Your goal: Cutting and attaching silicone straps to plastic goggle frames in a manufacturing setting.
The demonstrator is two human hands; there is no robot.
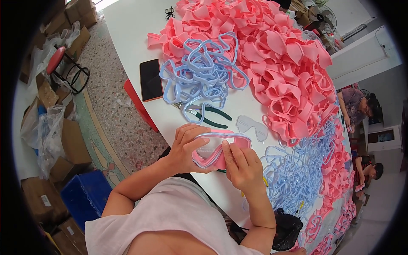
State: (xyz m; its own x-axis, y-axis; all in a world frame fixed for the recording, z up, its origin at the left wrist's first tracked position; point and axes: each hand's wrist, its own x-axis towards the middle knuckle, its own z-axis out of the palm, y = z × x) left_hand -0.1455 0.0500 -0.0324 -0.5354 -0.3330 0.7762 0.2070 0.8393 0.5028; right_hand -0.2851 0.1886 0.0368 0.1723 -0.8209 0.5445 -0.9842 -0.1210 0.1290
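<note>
Both my hands hold one pink goggle skirt with a light blue frame [216,148] over the near edge of the white table [136,25]. My left hand [187,146] grips its left end, thumb on the front. My right hand [242,165] grips its right half, with the fingers pressing along the blue rim. A clear lens [251,126] lies on the table just beyond, and green-handled pliers [210,115] lie to its left.
A big heap of pink skirts [272,55] covers the far table, with a tangle of blue frames [202,74] and a phone [151,79] at left. More blue frames [297,174] lie at right. Two people [361,106] sit beyond. Cardboard boxes [72,146] and a blue crate [85,193] stand on the floor.
</note>
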